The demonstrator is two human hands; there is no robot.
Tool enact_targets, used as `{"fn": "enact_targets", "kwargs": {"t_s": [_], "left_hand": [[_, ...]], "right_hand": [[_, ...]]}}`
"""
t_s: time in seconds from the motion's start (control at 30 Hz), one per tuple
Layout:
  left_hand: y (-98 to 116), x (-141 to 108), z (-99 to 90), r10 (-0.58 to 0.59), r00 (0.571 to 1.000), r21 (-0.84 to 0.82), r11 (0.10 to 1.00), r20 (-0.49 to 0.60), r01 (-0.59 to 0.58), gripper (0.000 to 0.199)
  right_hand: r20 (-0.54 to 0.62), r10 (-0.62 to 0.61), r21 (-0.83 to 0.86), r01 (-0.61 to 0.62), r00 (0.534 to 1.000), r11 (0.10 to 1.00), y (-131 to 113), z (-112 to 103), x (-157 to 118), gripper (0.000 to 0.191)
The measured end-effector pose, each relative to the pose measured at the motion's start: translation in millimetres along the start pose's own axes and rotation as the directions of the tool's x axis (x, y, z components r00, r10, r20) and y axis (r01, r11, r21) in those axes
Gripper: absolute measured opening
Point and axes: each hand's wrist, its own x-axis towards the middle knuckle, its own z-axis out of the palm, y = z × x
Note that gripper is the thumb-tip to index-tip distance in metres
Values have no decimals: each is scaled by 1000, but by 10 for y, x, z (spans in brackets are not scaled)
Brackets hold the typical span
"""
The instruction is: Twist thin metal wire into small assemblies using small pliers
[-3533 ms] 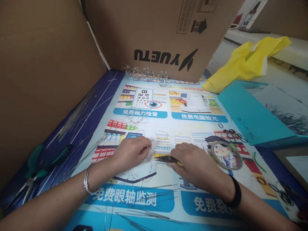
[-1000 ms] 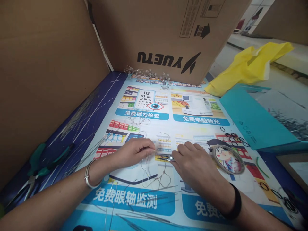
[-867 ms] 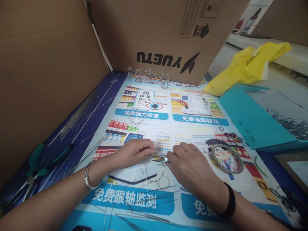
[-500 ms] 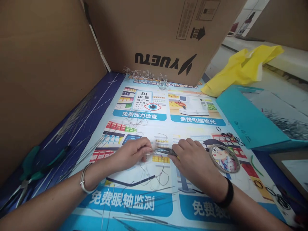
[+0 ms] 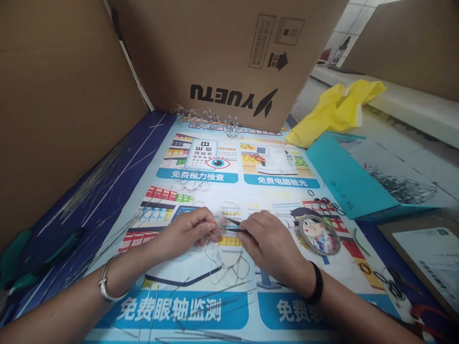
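Observation:
My left hand [image 5: 199,227] is closed in a pinch on a thin wire piece, over the middle of the printed poster [image 5: 233,191]. Close to its right, my right hand [image 5: 270,243] grips dark pointed pliers [image 5: 238,231], whose two tips are spread apart and point at my left fingertips. Below my left fingers hangs or lies a looped thin wire [image 5: 229,267]; which of the two is unclear. A round coil of clear line [image 5: 319,234] lies to the right of my right hand.
Cardboard [image 5: 229,57] stands behind the poster. Loose wires [image 5: 96,181] and green-handled pliers [image 5: 39,263] lie left. At right are black rings [image 5: 324,205], a turquoise folder [image 5: 344,177], a yellow cloth [image 5: 333,112] and red handles [image 5: 430,317]. Wire pieces [image 5: 208,114] lie against the cardboard.
The view has shifted, so most things sit further left. The pliers' tips have spread apart and drawn slightly back from my left fingertips.

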Motion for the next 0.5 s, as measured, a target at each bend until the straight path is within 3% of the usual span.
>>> {"fn": "enact_targets", "kwargs": {"t_s": [0.2,0.5], "left_hand": [[55,-10,13,-12,999,-78,997,-36,9,21],[89,-19,49,12,1000,-187,982,8,-11,20]], "right_hand": [[-9,33,-2,-33,999,999,-74,72,-24,16],[-59,24,57,-21,998,998,-59,136,-13,15]]}}
